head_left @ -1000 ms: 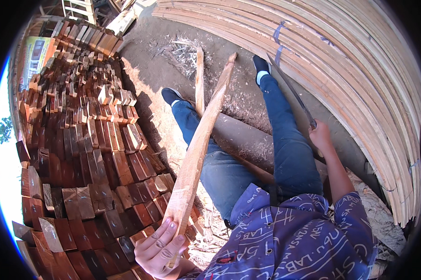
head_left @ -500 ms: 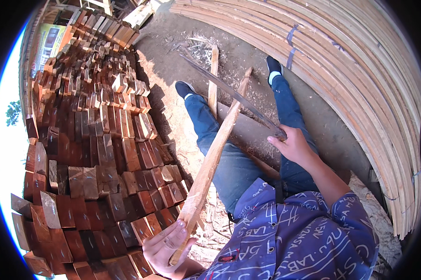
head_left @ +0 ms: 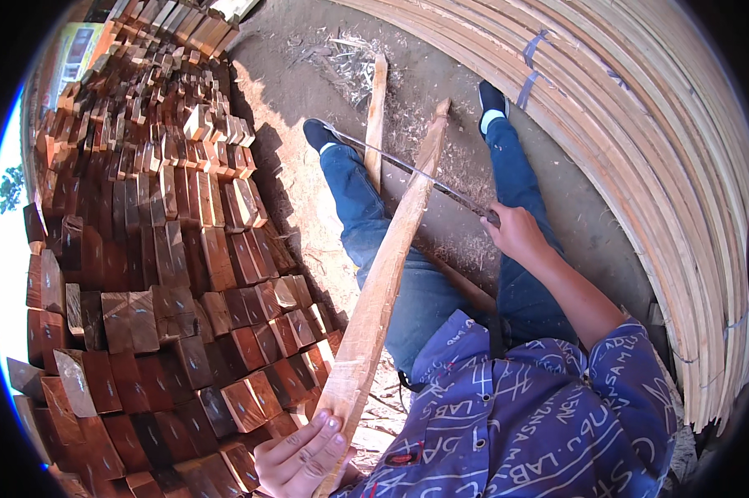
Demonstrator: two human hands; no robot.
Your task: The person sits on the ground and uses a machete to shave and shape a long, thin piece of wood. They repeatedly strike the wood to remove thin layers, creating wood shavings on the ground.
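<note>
My left hand (head_left: 308, 452) is closed round the near end of a long, rough-hewn wooden stick (head_left: 383, 290). The stick slants away across my left thigh, narrowing to a notched far tip between my feet. In my right hand (head_left: 516, 231) is the dark handle of a machete (head_left: 457, 196). Its long thin blade shows nearly edge-on and crosses the stick a little short of the tip. Whether the blade touches the wood I cannot tell.
Stacked reddish-brown wood blocks (head_left: 175, 299) fill the left side. Long pale boards (head_left: 640, 124), tied in bundles with bluish straps, curve along the right. Another piece of wood (head_left: 377, 116) lies on the ground past my left leg, beside wood shavings (head_left: 350, 70).
The machete has come down and turned from flat-on to nearly edge-on, its tip swinging lower towards my left foot. The stick has shifted slightly, and my left hand still grips it.
</note>
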